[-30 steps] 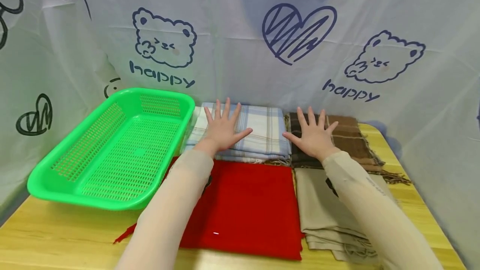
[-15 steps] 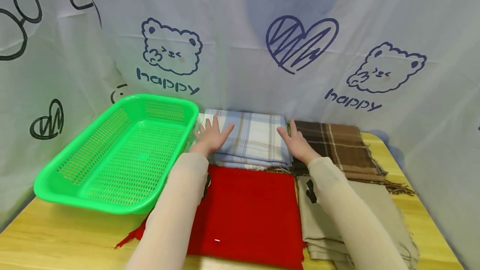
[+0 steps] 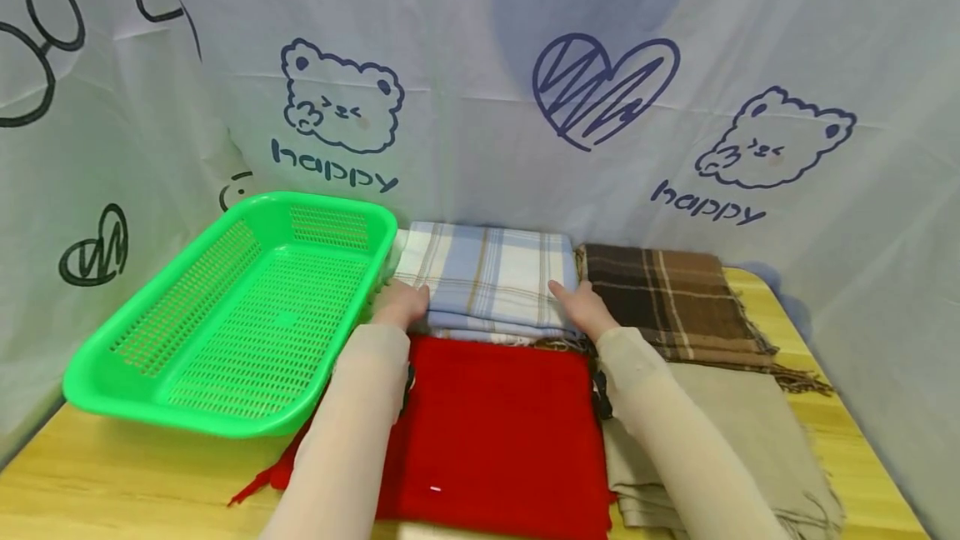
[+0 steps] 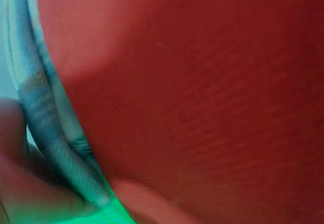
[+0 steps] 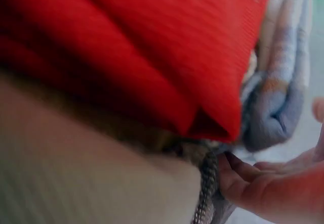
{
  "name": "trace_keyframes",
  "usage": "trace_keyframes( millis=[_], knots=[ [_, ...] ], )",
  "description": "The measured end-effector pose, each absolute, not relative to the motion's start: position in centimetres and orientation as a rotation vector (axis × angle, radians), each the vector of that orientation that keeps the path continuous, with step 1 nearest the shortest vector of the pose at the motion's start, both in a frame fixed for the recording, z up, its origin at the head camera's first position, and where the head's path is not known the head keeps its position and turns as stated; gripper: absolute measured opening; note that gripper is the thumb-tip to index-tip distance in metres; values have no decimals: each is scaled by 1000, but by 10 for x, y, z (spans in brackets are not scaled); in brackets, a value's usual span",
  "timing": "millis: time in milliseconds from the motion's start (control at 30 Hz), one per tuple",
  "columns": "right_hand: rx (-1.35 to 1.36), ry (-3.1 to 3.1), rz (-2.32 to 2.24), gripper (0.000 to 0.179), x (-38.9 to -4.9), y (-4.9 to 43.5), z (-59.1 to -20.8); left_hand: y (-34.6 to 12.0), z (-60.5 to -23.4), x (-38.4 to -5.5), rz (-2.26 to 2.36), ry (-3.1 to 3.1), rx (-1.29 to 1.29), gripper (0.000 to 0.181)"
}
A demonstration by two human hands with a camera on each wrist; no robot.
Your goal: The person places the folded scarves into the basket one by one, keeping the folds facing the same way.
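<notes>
A folded white-and-blue plaid scarf (image 3: 487, 273) lies at the back of the table, its layered folds facing me. My left hand (image 3: 401, 304) grips its left side, thumb over the top, the other fingers mostly hidden beside the green basket (image 3: 82, 373). In the left wrist view, thumb and fingers come round the end of the folds (image 4: 40, 102). At the scarf's right side is my right hand (image 3: 587, 309), thumb on top. The right wrist view has its fingers (image 5: 243, 181) tucked under the folded end, between it and the brown plaid scarf (image 3: 675, 298).
A folded red scarf (image 3: 502, 440) lies in front, under my forearms, with fringe poking out at left. A folded beige scarf (image 3: 735, 423) is at the front right, partly behind my right sleeve. A printed white cloth (image 3: 465, 148) hangs behind the wooden table (image 3: 112, 473).
My spread hands have come down from above the scarves to the two sides of the white-and-blue plaid scarf and now grip it. The camera view has tilted slightly upward.
</notes>
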State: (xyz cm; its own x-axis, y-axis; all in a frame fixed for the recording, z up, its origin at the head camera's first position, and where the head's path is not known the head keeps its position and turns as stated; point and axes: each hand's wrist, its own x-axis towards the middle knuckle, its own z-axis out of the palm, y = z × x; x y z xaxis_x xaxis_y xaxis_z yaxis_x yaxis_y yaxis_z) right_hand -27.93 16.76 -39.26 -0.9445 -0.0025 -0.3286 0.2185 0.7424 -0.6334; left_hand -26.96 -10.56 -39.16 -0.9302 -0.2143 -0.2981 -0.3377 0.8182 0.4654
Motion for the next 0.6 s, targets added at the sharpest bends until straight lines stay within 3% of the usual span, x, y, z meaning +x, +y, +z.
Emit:
trace_keyframes(
  millis=[233, 333, 467, 600],
  knots=[
    [256, 2557, -1095, 73, -281, 165, -396, -113, -400, -282, 767, 2810, -379, 53],
    [328, 2382, -1283, 64, -285, 165, -399, -128, -438, -315, 931, 2790, -394, 51],
    [398, 2137, -1561, 46, -289, 165, -402, -150, -515, -377, 1346, 2781, -538, 46],
    [432, 1947, -1777, 29, -293, 165, -400, -156, -547, -415, 1648, 2647, -696, 47]
  ],
)
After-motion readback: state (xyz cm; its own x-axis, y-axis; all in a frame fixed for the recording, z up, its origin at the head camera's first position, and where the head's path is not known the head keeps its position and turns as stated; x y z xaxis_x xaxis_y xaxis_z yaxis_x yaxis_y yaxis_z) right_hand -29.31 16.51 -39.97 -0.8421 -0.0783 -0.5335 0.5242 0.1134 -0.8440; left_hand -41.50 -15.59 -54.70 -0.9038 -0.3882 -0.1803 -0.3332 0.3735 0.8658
